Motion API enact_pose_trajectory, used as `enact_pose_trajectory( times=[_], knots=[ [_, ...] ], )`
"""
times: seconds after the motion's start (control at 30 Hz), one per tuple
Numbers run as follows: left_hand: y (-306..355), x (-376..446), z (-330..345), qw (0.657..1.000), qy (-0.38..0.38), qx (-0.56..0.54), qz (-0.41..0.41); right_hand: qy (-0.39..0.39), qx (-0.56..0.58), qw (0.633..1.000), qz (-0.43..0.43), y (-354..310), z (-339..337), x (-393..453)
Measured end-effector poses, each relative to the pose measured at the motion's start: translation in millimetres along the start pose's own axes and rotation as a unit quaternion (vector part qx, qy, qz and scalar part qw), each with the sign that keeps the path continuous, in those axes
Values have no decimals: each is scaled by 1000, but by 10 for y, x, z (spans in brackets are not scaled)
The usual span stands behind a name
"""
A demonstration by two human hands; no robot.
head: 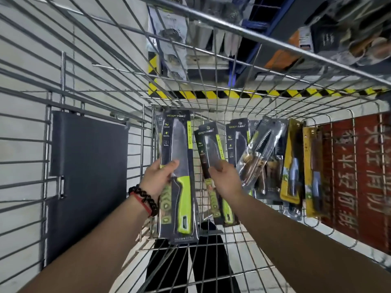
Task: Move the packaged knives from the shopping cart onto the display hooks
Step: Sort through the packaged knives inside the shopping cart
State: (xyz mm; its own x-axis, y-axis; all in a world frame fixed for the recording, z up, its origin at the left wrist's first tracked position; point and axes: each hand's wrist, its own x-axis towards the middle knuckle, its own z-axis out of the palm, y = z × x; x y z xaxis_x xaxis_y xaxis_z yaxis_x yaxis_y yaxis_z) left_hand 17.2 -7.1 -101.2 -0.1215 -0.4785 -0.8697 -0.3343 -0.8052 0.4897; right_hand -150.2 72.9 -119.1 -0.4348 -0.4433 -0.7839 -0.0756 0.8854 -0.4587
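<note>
I look down into a wire shopping cart (232, 246). My left hand (158, 178) grips a large packaged knife (179, 157) with a lime-green handle on a black card, held upright over the cart's left part. My right hand (224, 178) pinches a smaller packaged knife (211, 149) with a green and kiwi-print card, tilted left. Further packaged knives lean against the cart's far wall: a black-carded one (238, 140), a clear pack with a serrated blade (260, 153) and yellow-carded ones (293, 163). No display hook is plainly visible.
A dark grey flap (86, 178) hangs on the cart's left wire wall. A red sign panel (357, 176) covers the right wall. Beyond the cart are yellow-black hazard tape (232, 94) on the floor and shelves with packaged goods (169, 34).
</note>
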Motion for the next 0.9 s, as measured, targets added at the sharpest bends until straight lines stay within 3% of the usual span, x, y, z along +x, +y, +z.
enact_pose_trajectory(
  times=[0.07, 0.2, 0.37, 0.53, 0.67, 0.8, 0.9],
  knots=[
    [1, 2, -54, 1000, -1, -5, -1, 20, -119, 993, -7, 81, 14, 141],
    [-49, 37, -190, 1000, -9, 14, 3, 70, -255, 963, 46, 137, 194, 271],
    [-1, 130, -384, 1000, -16, 6, -1, 116, -295, 947, 51, 88, 431, 312],
    [-3, 224, -614, 1000, -18, -17, -10, 88, -231, 966, 71, -71, 448, 325],
    [15, 282, -743, 999, -27, -38, -23, 58, -182, 981, 24, -250, 437, 214],
    [41, 224, -748, 998, -3, -53, -34, 26, -32, 999, -29, -332, 303, 158],
    [77, 149, -590, 997, -19, -64, -27, -32, 135, 990, -27, -334, 151, 119]
  ],
)
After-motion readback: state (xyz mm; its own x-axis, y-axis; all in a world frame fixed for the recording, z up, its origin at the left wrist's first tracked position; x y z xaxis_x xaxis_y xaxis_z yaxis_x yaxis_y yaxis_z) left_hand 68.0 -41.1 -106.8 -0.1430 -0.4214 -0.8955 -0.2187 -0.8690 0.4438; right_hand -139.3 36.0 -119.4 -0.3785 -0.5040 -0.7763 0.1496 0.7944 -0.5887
